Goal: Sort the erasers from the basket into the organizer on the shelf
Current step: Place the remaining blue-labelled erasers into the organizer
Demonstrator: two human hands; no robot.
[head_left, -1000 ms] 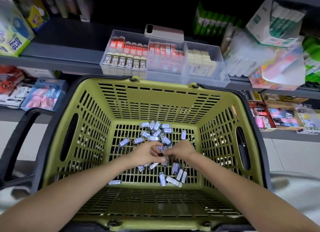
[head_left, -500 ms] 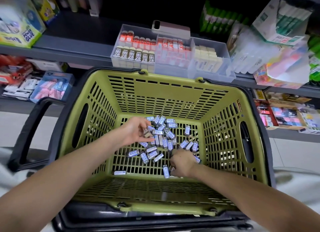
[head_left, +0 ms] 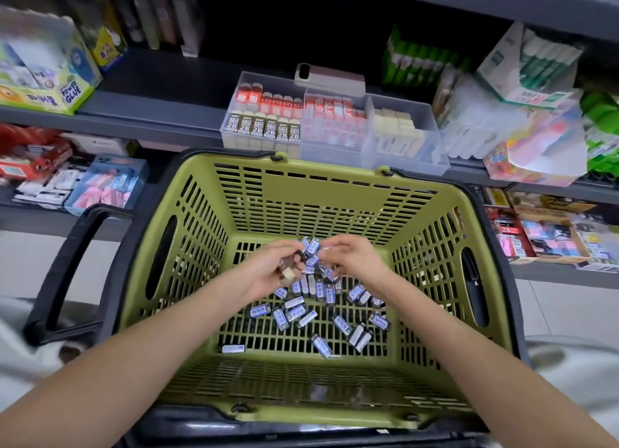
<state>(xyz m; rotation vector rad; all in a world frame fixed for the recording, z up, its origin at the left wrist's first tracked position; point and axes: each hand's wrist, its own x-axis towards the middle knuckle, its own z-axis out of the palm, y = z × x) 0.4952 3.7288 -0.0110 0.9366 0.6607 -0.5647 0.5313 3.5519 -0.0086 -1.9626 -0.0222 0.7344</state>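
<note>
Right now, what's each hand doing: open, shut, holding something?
Left hand: grips a bunch of erasers above the basket.
Right hand: fingers curled at that bunch; grip cannot be told.

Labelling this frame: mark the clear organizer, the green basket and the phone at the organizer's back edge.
clear organizer [head_left: 402, 156], head view, front wall of right compartment.
green basket [head_left: 318, 193], head view, solid panel of far wall.
phone [head_left: 330, 79], head view, middle of its casing.
</note>
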